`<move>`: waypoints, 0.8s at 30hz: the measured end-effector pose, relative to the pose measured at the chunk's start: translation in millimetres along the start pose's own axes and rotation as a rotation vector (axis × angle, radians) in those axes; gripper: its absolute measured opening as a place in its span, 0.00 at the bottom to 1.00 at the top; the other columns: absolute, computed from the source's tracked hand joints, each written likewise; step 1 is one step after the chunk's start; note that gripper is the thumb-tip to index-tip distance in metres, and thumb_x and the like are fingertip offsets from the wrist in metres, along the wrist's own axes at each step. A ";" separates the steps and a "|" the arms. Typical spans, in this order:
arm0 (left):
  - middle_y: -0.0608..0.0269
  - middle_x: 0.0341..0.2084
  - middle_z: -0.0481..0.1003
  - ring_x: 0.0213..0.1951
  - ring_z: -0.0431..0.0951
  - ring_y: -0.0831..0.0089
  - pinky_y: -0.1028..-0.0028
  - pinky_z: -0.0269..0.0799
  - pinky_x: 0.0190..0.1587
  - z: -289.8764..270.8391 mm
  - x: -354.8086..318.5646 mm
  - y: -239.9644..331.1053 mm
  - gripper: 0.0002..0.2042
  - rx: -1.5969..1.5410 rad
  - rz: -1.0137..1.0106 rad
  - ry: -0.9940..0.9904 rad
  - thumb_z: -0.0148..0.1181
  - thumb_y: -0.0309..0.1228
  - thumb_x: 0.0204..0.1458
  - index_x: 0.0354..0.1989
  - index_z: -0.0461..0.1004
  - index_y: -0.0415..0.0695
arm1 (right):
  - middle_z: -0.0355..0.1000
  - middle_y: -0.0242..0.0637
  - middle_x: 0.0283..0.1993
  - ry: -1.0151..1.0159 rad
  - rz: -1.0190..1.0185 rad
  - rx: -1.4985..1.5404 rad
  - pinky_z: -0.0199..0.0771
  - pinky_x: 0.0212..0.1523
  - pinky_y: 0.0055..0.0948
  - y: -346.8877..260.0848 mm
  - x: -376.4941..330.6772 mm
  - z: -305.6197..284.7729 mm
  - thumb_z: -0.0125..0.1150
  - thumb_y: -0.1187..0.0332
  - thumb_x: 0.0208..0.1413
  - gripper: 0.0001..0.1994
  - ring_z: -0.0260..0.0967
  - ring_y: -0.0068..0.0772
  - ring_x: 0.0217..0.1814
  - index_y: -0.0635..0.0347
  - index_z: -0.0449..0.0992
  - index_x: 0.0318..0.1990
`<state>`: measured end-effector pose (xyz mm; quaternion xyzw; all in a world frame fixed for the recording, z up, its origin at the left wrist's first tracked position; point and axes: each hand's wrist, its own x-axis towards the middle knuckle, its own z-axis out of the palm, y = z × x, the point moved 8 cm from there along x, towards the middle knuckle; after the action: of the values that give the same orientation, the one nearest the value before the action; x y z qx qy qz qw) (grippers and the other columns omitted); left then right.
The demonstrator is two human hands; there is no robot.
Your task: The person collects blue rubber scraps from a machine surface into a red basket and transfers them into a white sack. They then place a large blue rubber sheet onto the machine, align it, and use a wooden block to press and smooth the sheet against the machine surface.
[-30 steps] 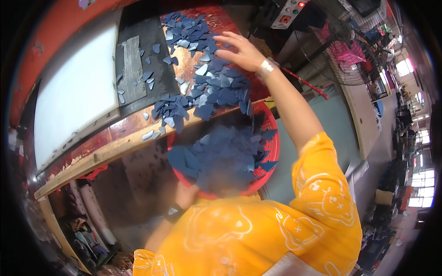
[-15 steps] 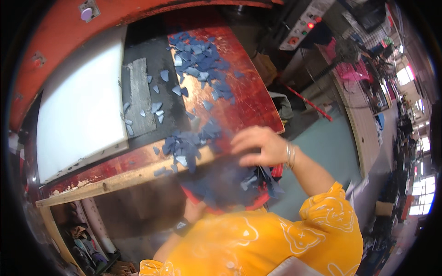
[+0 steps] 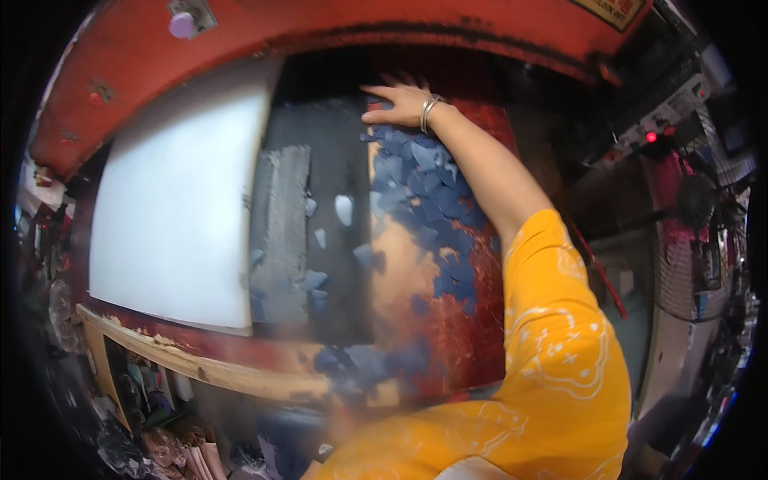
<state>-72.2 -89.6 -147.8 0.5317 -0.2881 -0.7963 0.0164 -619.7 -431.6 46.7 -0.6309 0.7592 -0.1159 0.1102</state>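
My right hand (image 3: 402, 106) reaches to the far end of a pile of small dark blue cut pieces (image 3: 436, 188). Its fingers are spread and the thumb points left; nothing shows in its grip. The pile lies along the right part of the worn red table (image 3: 490, 328), and a blurred heap of like pieces (image 3: 372, 368) sits at the near edge. A few loose pieces (image 3: 344, 210) are scattered on the black board (image 3: 340, 312). My left hand (image 3: 344, 424) is a smear low in the picture, below the near edge, its fingers unreadable.
A large white slab (image 3: 172, 216) covers the table's left part, beside a grey textured strip (image 3: 288, 208). An orange-red machine beam (image 3: 320, 28) spans the far side. A control panel (image 3: 668, 112) with a red light stands at right. Bundles (image 3: 188, 452) lie below the table.
My right hand has gone from above the red-rimmed container at the near edge to the pile's far end. The view has shifted forward over the table, and the container's rim is no longer distinct.
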 end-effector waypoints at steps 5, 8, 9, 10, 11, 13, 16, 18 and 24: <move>0.63 0.34 0.74 0.37 0.76 0.69 0.65 0.72 0.43 31.2 -10.0 37.2 0.15 -0.006 0.187 -0.082 0.57 0.21 0.47 0.46 0.70 0.41 | 0.54 0.39 0.69 -0.022 -0.284 0.089 0.30 0.69 0.55 -34.3 -131.3 15.1 0.58 0.34 0.43 0.34 0.38 0.50 0.74 0.39 0.73 0.56; 0.61 0.31 0.76 0.36 0.76 0.68 0.68 0.72 0.38 52.9 -18.9 68.4 0.11 0.132 0.321 -0.168 0.56 0.25 0.45 0.38 0.75 0.39 | 0.62 0.35 0.63 0.064 -0.311 0.202 0.38 0.68 0.51 -73.9 -229.5 12.7 0.64 0.44 0.43 0.25 0.45 0.49 0.71 0.43 0.78 0.48; 0.63 0.32 0.75 0.36 0.76 0.70 0.70 0.72 0.39 63.2 -24.8 74.2 0.10 0.172 0.361 -0.251 0.55 0.24 0.46 0.38 0.74 0.38 | 0.63 0.35 0.61 0.101 -0.352 0.256 0.41 0.67 0.51 -93.3 -262.1 11.6 0.64 0.46 0.43 0.23 0.47 0.49 0.70 0.43 0.78 0.46; 0.63 0.33 0.75 0.37 0.76 0.70 0.71 0.72 0.40 70.7 -30.4 81.9 0.10 0.281 0.429 -0.318 0.56 0.24 0.48 0.39 0.73 0.37 | 0.64 0.34 0.61 0.079 -0.289 0.263 0.42 0.67 0.51 -107.6 -290.8 17.0 0.65 0.48 0.43 0.21 0.48 0.49 0.69 0.42 0.78 0.45; 0.63 0.35 0.75 0.38 0.76 0.71 0.71 0.72 0.41 77.2 -35.8 87.8 0.09 0.396 0.514 -0.361 0.56 0.25 0.50 0.40 0.73 0.37 | 0.64 0.34 0.60 0.137 -0.309 0.288 0.44 0.66 0.51 -128.5 -321.2 15.3 0.65 0.49 0.43 0.20 0.48 0.49 0.69 0.41 0.79 0.44; 0.61 0.38 0.76 0.41 0.76 0.71 0.71 0.73 0.42 80.8 -42.3 74.3 0.11 0.190 0.359 -0.443 0.56 0.25 0.50 0.43 0.72 0.37 | 0.65 0.34 0.59 0.171 -0.195 0.304 0.45 0.66 0.53 -164.1 -376.5 21.6 0.67 0.51 0.42 0.24 0.49 0.51 0.69 0.47 0.76 0.48; 0.63 0.42 0.75 0.43 0.77 0.71 0.70 0.72 0.47 85.7 -48.3 62.3 0.19 0.265 0.291 -0.577 0.55 0.19 0.48 0.51 0.67 0.38 | 0.58 0.38 0.64 0.182 -0.110 0.197 0.47 0.65 0.55 -220.1 -438.5 27.9 0.68 0.50 0.41 0.28 0.48 0.55 0.68 0.45 0.73 0.52; 0.62 0.44 0.74 0.44 0.77 0.70 0.69 0.72 0.48 86.2 -49.1 56.6 0.20 0.197 0.289 -0.632 0.54 0.19 0.48 0.52 0.66 0.37 | 0.59 0.40 0.63 0.099 -0.138 0.290 0.46 0.67 0.52 -246.9 -462.9 30.1 0.67 0.52 0.43 0.23 0.47 0.52 0.70 0.50 0.76 0.47; 0.64 0.45 0.74 0.46 0.76 0.71 0.69 0.70 0.50 67.2 -31.2 40.9 0.20 0.384 0.276 -0.545 0.53 0.18 0.48 0.52 0.67 0.36 | 0.73 0.40 0.47 0.306 -0.115 0.593 0.69 0.54 0.32 -153.5 -417.9 -45.3 0.64 0.70 0.48 0.10 0.70 0.36 0.53 0.59 0.78 0.39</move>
<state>-127.6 -83.7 -84.1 0.2492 -0.4953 -0.8305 -0.0541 -415.6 -46.2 146.9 -0.5884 0.6636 -0.4310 0.1667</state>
